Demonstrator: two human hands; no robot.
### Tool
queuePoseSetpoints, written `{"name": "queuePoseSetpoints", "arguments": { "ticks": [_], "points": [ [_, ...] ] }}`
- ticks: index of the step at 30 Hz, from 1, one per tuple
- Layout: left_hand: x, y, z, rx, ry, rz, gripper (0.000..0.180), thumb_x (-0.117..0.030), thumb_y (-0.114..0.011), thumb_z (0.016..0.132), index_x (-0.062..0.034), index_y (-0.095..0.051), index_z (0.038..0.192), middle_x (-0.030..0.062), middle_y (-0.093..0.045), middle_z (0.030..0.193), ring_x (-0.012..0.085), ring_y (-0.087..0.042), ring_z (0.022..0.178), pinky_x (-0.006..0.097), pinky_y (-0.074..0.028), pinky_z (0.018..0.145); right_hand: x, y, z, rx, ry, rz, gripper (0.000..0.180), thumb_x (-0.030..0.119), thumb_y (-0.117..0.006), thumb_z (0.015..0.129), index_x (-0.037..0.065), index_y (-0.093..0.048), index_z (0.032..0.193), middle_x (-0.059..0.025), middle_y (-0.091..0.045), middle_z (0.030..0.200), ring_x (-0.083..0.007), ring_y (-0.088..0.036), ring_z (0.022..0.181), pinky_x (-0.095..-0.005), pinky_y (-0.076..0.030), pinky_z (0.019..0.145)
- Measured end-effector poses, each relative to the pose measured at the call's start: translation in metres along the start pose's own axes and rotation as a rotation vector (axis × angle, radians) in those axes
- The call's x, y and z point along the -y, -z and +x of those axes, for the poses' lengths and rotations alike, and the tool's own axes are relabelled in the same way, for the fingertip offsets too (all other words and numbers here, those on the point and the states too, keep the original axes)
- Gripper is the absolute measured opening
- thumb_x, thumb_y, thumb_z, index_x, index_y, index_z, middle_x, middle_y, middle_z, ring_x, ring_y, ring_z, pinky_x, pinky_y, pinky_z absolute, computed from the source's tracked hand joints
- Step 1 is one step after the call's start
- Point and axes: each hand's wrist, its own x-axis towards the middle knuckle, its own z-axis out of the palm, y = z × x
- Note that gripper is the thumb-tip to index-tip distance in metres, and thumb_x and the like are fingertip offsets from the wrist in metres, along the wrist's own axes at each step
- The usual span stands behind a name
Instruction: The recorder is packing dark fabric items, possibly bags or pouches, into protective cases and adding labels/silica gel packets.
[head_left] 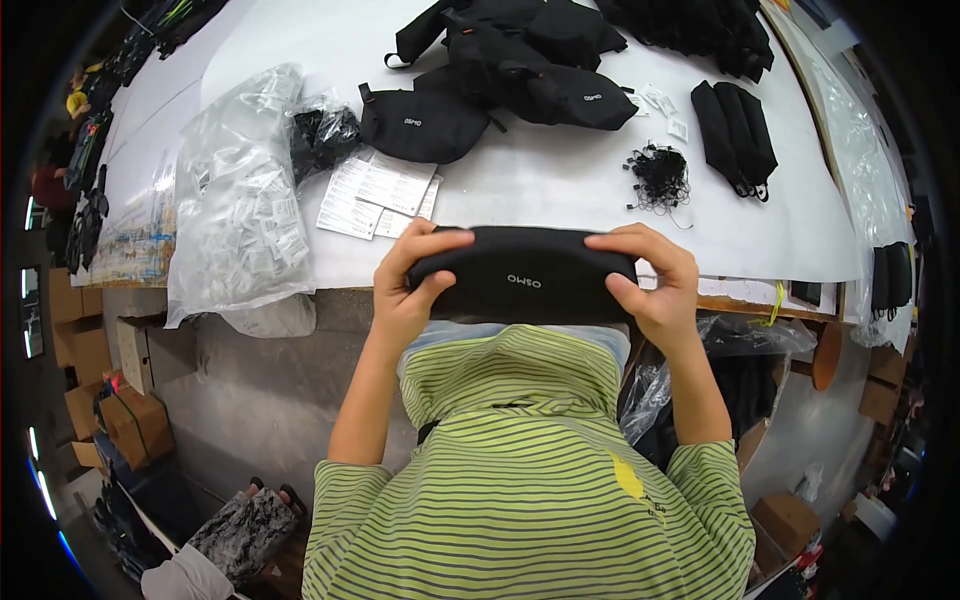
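A long black fabric pouch with small light lettering is stretched level before my body, at the table's near edge. Its left end is gripped by my left hand, thumb on the near face and fingers over the top edge. The right end sits in my right hand the same way. Beyond the pouch, on the white table, are white printed sheets and a black bag. To their right lies a tangle of thin black cords.
A pile of black bags covers the table's far middle. A clear plastic bag of white tags stands at left. Folded black pouches lie at right, near small white tags. Cardboard boxes are on the floor at left.
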Motion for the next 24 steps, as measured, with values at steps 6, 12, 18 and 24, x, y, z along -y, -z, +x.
{"name": "queuePoseSetpoints", "arguments": {
  "ticks": [6,12,18,24],
  "points": [
    [0.005,0.005,0.003,0.073,0.118,-0.031,0.03,-0.03,-0.062,0.084,-0.0002,-0.063,0.089,0.0034,-0.05,0.081,0.0138,-0.043,0.073,0.023,-0.034,0.068,-0.013,0.012,-0.01,0.118,-0.193,-0.031,0.011,0.012,-0.068,0.073,0.004,-0.069,0.08,-0.0001,-0.062,0.069,-0.0057,-0.043,0.052,-0.0208,-0.03,0.047],
    [-0.001,-0.016,0.015,-0.46,0.242,-0.095,0.025,-0.021,-0.041,0.096,-0.0004,-0.053,0.105,0.0059,-0.054,0.095,0.0104,-0.048,0.075,0.023,-0.04,0.072,-0.04,-0.013,-0.009,-0.239,-0.719,0.435,0.024,0.026,-0.061,0.086,0.002,-0.066,0.085,0.0003,-0.062,0.075,-0.0062,-0.047,0.056,-0.0205,-0.036,0.05],
    [-0.024,-0.049,0.001,-0.135,0.188,0.223,0.018,-0.017,-0.067,0.079,-0.0052,-0.059,0.089,0.0052,-0.057,0.088,0.0187,-0.052,0.082,0.03,-0.041,0.073,-0.039,-0.037,-0.002,-0.373,-0.966,0.765,0.039,0.04,-0.051,0.09,0.005,-0.057,0.106,-0.0026,-0.062,0.084,-0.0091,-0.057,0.075,-0.0202,-0.044,0.06],
    [-0.023,-0.066,-0.001,0.12,0.101,0.397,0.021,-0.017,-0.073,0.071,-0.0047,-0.061,0.084,0.0056,-0.057,0.086,0.023,-0.052,0.08,0.033,-0.04,0.071,-0.035,-0.041,-0.002,-0.228,-0.988,0.872,0.039,0.039,-0.051,0.089,0.006,-0.055,0.108,-0.0031,-0.061,0.087,-0.0086,-0.057,0.077,-0.0213,-0.045,0.056]
  ]
}}
